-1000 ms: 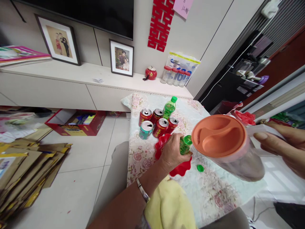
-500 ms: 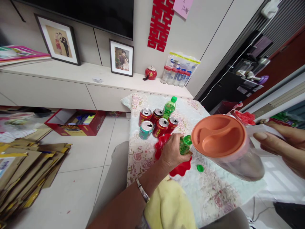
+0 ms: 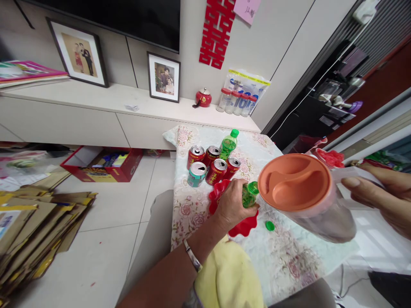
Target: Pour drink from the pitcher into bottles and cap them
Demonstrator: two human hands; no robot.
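Note:
My left hand (image 3: 231, 202) is closed around a green plastic bottle (image 3: 249, 196) that has no cap on, held over a red scalloped tray (image 3: 243, 225). Tilted toward the bottle's mouth is a clear pitcher (image 3: 334, 220) with an orange lid (image 3: 295, 182); its rim is right beside the bottle neck. The fingers of my right hand (image 3: 382, 194) grip the pitcher's handle. A loose green cap (image 3: 269, 226) lies on the flowered tablecloth (image 3: 195, 209). Whether liquid is flowing between pitcher and bottle I cannot make out.
Several red cans (image 3: 217, 171), a teal can (image 3: 197, 174) and a capped green bottle (image 3: 228, 144) stand behind the tray. A yellow cloth (image 3: 229, 276) lies at my lap. Left on the floor are a red box (image 3: 128, 167) and flattened cardboard (image 3: 41, 231). Glass jars (image 3: 236, 102) stand on the cabinet.

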